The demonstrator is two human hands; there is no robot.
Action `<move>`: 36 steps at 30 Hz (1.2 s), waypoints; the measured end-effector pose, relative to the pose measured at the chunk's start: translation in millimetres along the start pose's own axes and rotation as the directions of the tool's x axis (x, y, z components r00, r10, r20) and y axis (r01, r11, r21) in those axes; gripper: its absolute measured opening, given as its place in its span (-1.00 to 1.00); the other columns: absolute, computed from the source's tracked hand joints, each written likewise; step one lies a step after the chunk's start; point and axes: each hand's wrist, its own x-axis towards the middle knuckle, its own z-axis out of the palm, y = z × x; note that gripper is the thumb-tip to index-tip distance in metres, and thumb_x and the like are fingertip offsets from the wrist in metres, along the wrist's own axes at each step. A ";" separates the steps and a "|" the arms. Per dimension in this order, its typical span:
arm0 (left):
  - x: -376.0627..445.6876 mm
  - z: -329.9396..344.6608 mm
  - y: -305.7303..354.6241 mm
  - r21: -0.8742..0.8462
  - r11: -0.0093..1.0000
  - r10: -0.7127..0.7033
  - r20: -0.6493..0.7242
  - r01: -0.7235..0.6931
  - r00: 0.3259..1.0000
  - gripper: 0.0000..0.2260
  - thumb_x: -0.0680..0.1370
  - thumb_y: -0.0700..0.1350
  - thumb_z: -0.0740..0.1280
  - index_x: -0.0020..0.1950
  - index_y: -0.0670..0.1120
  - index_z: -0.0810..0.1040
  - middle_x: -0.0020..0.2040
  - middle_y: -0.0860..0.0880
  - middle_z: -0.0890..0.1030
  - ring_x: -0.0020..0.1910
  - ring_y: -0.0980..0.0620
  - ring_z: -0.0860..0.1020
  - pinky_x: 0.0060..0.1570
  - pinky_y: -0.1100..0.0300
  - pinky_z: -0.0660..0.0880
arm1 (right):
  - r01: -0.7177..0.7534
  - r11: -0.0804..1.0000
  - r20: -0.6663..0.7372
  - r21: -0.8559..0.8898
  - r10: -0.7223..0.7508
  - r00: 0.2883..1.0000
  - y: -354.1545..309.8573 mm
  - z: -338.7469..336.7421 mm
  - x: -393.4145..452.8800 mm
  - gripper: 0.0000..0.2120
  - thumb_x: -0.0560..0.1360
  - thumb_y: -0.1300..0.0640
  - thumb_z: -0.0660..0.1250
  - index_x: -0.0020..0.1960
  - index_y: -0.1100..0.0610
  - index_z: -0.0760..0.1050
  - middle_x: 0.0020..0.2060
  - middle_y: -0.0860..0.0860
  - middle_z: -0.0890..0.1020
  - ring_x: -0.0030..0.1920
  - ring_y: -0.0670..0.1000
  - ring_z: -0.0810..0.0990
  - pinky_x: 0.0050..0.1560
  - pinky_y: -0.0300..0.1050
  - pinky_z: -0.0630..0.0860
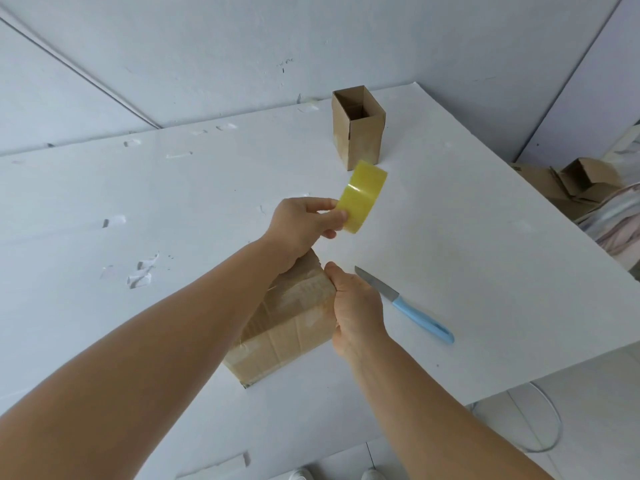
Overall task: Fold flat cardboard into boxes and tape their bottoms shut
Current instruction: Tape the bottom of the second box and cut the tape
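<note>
Cardboard box [287, 323] nearest, lying on white table [485, 271], taped bottom turned up; gripped at right edge by right hand [356, 306], fingers curled round corner. Yellow tape roll [363, 197] pinched between thumb and fingertips of left hand [304, 223], held above box. Blue-handled knife [408, 306] seen just right of right-hand fingers. Finished open box [358, 128] upright beyond tape roll. Loose cardboard [571, 185] seen off table, far right.

Your left hand [300, 221] pinches yellow tape roll [362, 201]; your right hand [353, 306] grips taped box [287, 323]; blue-handled knife [408, 306] beside it; open box [358, 128] beyond
</note>
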 end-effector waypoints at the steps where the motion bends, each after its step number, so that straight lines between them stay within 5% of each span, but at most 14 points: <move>1: -2.8 -4.6 1.5 -0.065 0.998 0.014 -0.021 -0.015 1.000 -0.95 0.46 -0.11 0.47 -0.10 0.01 0.68 -0.33 0.08 0.65 -0.34 0.14 0.58 -0.20 0.32 0.45 | 0.005 1.000 0.004 -0.003 -0.005 1.000 0.0 0.3 -0.2 -0.81 0.45 0.04 0.39 -0.25 0.12 0.50 -0.37 0.05 0.60 -0.26 0.08 0.58 -0.16 0.01 0.55; 7: -27.7 -44.5 5.7 -0.061 0.988 0.129 -0.195 -0.144 0.972 -0.93 0.48 -0.13 0.45 -0.14 0.06 0.67 -0.36 0.08 0.63 -0.35 0.15 0.57 -0.28 0.43 0.45 | 0.050 0.995 0.006 -0.090 -0.049 0.999 -1.5 -1.6 1.9 -0.79 0.37 0.07 0.39 -0.34 0.11 0.42 -0.42 0.02 0.48 -0.32 0.07 0.45 -0.27 -0.07 0.42; 15: -58.1 -50.8 -26.5 0.057 0.992 0.123 -0.304 -0.111 0.945 -0.88 0.48 -0.07 0.44 0.00 0.02 0.68 -0.38 0.10 0.61 -0.37 0.28 0.54 -0.34 0.52 0.36 | 0.011 0.991 0.087 -0.136 0.001 0.996 -5.7 -7.2 5.2 -0.75 0.36 0.00 0.41 -0.30 0.07 0.36 -0.44 0.00 0.35 -0.48 -0.02 0.34 -0.52 -0.28 0.34; 22: -52.8 -52.1 -29.9 0.049 0.991 0.137 -0.356 -0.127 0.924 -0.87 0.47 -0.07 0.45 0.01 0.04 0.68 -0.38 0.11 0.63 -0.33 0.27 0.58 -0.33 0.52 0.38 | 0.011 0.982 0.034 -0.187 -0.005 0.999 -4.1 -5.7 14.0 -0.71 0.34 -0.07 0.45 -0.32 0.09 0.43 -0.41 0.03 0.45 -0.47 -0.04 0.47 -0.50 -0.22 0.44; 26: -50.2 -50.4 -28.3 0.043 0.990 0.142 -0.350 -0.136 0.926 -0.85 0.47 -0.09 0.46 0.03 0.00 0.67 -0.39 0.11 0.62 -0.33 0.25 0.59 -0.31 0.51 0.40 | -0.130 0.924 -0.043 -0.359 0.122 0.992 5.5 -21.1 17.9 -0.69 0.40 -0.02 0.46 -0.15 0.21 0.48 -0.24 0.09 0.49 -0.24 0.02 0.45 -0.02 0.04 0.57; 30: -50.8 -49.9 -28.3 0.024 0.989 0.144 -0.343 -0.144 0.928 -0.84 0.47 -0.11 0.46 0.04 -0.03 0.67 -0.37 0.08 0.62 -0.33 0.23 0.60 -0.26 0.50 0.41 | 0.158 0.911 0.008 -0.381 -0.167 0.986 -1.4 -21.0 3.1 -0.88 0.54 -0.02 0.26 -0.08 0.02 0.49 -0.20 -0.06 0.53 -0.17 -0.08 0.49 -0.24 -0.28 0.40; 33: -51.2 -52.0 -27.8 0.007 0.991 0.126 -0.361 -0.133 0.924 -0.83 0.47 -0.08 0.46 0.05 -0.04 0.67 -0.38 0.08 0.62 -0.33 0.23 0.59 -0.27 0.48 0.42 | 0.463 0.754 0.286 -0.466 -0.366 0.885 -5.4 -4.9 -13.2 -0.69 0.58 -0.09 0.13 0.24 -0.04 0.48 0.06 -0.26 0.54 0.12 -0.21 0.48 0.07 -0.40 0.36; 36: -53.7 -52.7 -26.3 -0.059 0.990 0.097 -0.374 -0.128 0.922 -0.86 0.48 -0.06 0.45 0.02 0.00 0.68 -0.35 0.04 0.63 -0.30 0.18 0.58 -0.20 0.33 0.50 | 0.528 0.662 0.372 -0.532 -0.377 0.848 0.9 1.4 -17.8 -0.58 0.62 -0.04 0.07 0.45 0.01 0.32 0.29 -0.18 0.48 0.28 -0.20 0.40 0.31 -0.25 0.33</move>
